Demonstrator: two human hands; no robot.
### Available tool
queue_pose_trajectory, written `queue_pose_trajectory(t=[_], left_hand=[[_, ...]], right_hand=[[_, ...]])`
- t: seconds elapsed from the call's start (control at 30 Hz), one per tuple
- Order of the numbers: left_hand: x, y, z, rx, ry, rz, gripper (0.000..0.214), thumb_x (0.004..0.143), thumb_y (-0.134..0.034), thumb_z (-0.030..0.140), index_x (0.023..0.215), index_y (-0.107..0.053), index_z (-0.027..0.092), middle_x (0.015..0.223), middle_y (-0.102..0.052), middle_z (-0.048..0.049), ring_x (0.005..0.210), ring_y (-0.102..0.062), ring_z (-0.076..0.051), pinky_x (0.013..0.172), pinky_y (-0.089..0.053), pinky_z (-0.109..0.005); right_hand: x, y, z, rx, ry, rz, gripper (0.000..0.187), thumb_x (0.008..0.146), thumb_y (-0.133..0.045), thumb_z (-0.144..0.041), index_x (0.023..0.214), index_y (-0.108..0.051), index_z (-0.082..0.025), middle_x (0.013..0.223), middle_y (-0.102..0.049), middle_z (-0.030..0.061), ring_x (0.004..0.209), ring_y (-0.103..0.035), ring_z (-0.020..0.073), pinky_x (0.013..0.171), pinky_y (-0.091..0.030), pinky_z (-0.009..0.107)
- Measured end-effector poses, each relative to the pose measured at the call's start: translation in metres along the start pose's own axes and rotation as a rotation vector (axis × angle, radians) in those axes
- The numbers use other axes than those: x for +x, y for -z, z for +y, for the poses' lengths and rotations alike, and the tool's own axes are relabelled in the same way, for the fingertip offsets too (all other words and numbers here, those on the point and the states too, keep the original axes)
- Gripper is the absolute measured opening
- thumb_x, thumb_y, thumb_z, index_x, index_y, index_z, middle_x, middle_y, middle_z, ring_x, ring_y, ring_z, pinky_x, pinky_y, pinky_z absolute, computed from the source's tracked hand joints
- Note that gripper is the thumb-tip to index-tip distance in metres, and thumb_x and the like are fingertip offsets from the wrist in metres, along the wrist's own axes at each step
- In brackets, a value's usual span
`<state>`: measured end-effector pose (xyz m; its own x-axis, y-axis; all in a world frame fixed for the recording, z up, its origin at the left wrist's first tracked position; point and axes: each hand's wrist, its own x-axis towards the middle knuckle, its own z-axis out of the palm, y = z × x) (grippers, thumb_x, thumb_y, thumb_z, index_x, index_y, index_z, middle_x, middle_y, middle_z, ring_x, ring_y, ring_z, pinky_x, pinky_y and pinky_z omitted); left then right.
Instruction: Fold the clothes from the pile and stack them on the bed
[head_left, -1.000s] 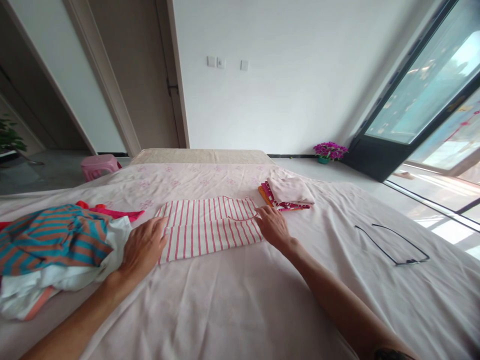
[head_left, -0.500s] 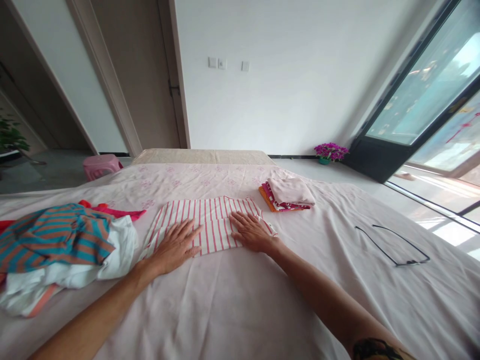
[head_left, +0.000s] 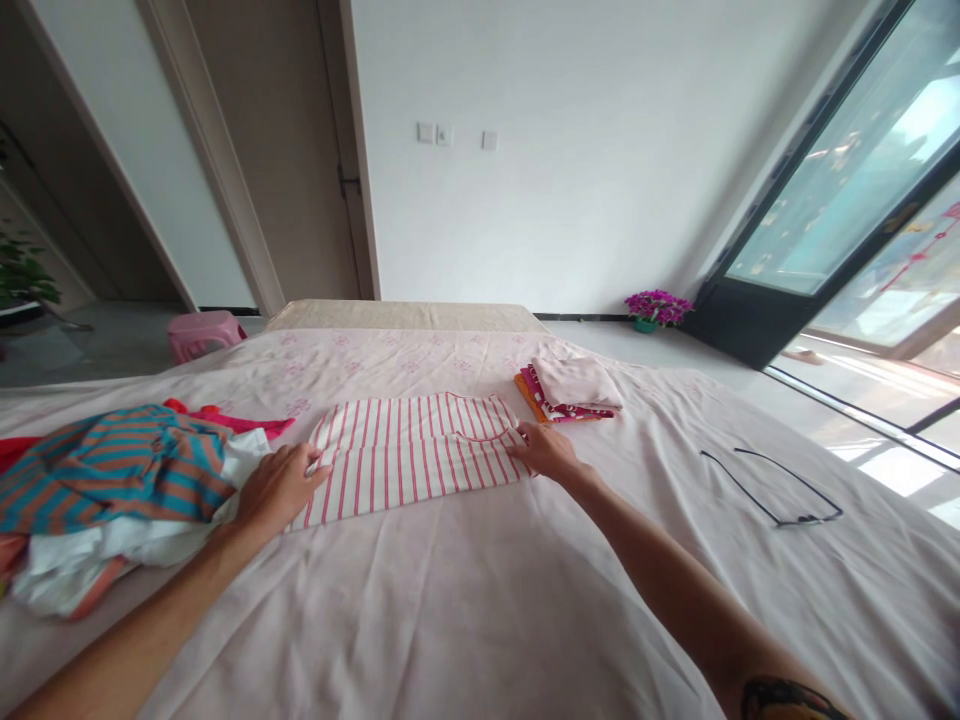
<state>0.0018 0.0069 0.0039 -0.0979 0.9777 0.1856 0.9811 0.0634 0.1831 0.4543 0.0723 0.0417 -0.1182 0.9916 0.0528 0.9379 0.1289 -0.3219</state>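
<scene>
A white shirt with red stripes [head_left: 412, 468] lies folded lengthwise in front of me on the pink sheet [head_left: 465, 600]. My left hand [head_left: 283, 482] is at its left edge, thumb and fingers closed on the cloth. At the opposite end, by the neckline, my right hand [head_left: 546, 450] pinches the fabric. Just beyond my right hand is a stack of folded clothes [head_left: 576, 385], pale pink on top with magenta and orange below. Next to my left hand lies a heap of loose clothes, with a teal and brown striped garment [head_left: 120, 465] uppermost.
Eyeglasses [head_left: 806, 518] lie on the sheet at the right. A pink stool [head_left: 204, 335] stands on the floor at the far left. Purple flowers in a green pot [head_left: 658, 308] stand near the glass door [head_left: 817, 200].
Both hands were flat on the striped shirt. They have moved apart to its left and right ends, and their fingers have closed on the cloth.
</scene>
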Motion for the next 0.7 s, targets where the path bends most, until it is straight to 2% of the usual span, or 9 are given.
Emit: queue_pose_trajectory(t=[0.07,0.13,0.2,0.27,0.33,0.43,0.57,0.7], left_hand=[[0.002,0.002,0.001,-0.074,-0.007,0.015,0.033,0.085,-0.049,0.046,0.096,-0.065,0.019,0.094,-0.07,-0.0093,0.094,-0.066,-0.026,0.086,-0.049,-0.036],[0.002,0.0,0.002,-0.182,-0.033,0.081,0.029,0.084,-0.049,0.045,0.091,-0.063,0.021,0.095,-0.071,-0.0085,0.096,-0.067,-0.025,0.087,-0.049,-0.033],[-0.001,-0.003,0.004,-0.316,-0.017,0.119,0.03,0.085,-0.047,0.047,0.094,-0.06,0.022,0.1,-0.072,-0.007,0.097,-0.068,-0.023,0.085,-0.05,-0.031],[-0.006,-0.003,0.007,-0.393,0.04,0.093,0.035,0.087,-0.046,0.051,0.104,-0.057,0.023,0.105,-0.073,-0.0055,0.096,-0.069,-0.021,0.08,-0.052,-0.029],[-0.011,0.0,0.009,-0.34,0.037,0.064,0.042,0.088,-0.046,0.051,0.117,-0.054,0.022,0.112,-0.072,-0.0064,0.101,-0.069,-0.023,0.08,-0.052,-0.03],[-0.014,0.008,0.013,-0.085,-0.109,0.103,0.047,0.088,-0.046,0.048,0.126,-0.054,0.02,0.121,-0.068,-0.0104,0.112,-0.063,-0.029,0.09,-0.048,-0.037],[-0.013,0.009,0.01,0.164,-0.184,0.156,0.039,0.089,-0.043,0.046,0.109,-0.065,0.021,0.109,-0.069,-0.0122,0.102,-0.062,-0.033,0.089,-0.046,-0.045],[-0.009,-0.005,-0.002,0.088,-0.265,0.223,0.033,0.09,-0.038,0.043,0.097,-0.065,0.025,0.104,-0.069,-0.01,0.099,-0.062,-0.031,0.093,-0.046,-0.047]], right_hand=[[0.002,-0.001,0.003,0.045,-0.009,-0.021,0.027,0.08,-0.062,-0.045,0.077,-0.063,-0.018,0.071,-0.059,0.0019,0.068,-0.052,0.0172,0.06,-0.032,0.027],[0.002,-0.003,0.006,0.117,0.014,-0.029,0.029,0.084,-0.055,-0.044,0.072,-0.057,-0.018,0.066,-0.054,-0.001,0.063,-0.048,0.0136,0.056,-0.029,0.025],[0.001,-0.005,0.009,0.234,0.044,-0.032,0.029,0.086,-0.05,-0.043,0.073,-0.055,-0.018,0.066,-0.051,-0.0025,0.062,-0.046,0.0117,0.055,-0.028,0.024],[0.001,-0.007,0.013,0.315,0.055,-0.042,0.027,0.085,-0.051,-0.042,0.073,-0.054,-0.018,0.066,-0.05,-0.0033,0.061,-0.044,0.0111,0.055,-0.027,0.023],[0.001,-0.009,0.016,0.311,0.038,-0.053,0.027,0.083,-0.053,-0.041,0.069,-0.052,-0.018,0.063,-0.047,-0.0037,0.061,-0.042,0.0108,0.054,-0.025,0.024],[0.003,-0.007,0.017,0.275,0.004,-0.055,0.028,0.081,-0.054,-0.037,0.062,-0.046,-0.019,0.059,-0.042,-0.0039,0.059,-0.038,0.0104,0.053,-0.022,0.025],[-0.001,0.0,0.012,0.268,-0.018,-0.08,0.03,0.08,-0.057,-0.04,0.061,-0.048,-0.018,0.058,-0.042,-0.0042,0.057,-0.037,0.0099,0.054,-0.021,0.025],[-0.007,0.004,0.007,0.31,-0.04,-0.096,0.026,0.077,-0.061,-0.036,0.063,-0.047,-0.019,0.059,-0.044,-0.0048,0.058,-0.039,0.0099,0.054,-0.022,0.024]])
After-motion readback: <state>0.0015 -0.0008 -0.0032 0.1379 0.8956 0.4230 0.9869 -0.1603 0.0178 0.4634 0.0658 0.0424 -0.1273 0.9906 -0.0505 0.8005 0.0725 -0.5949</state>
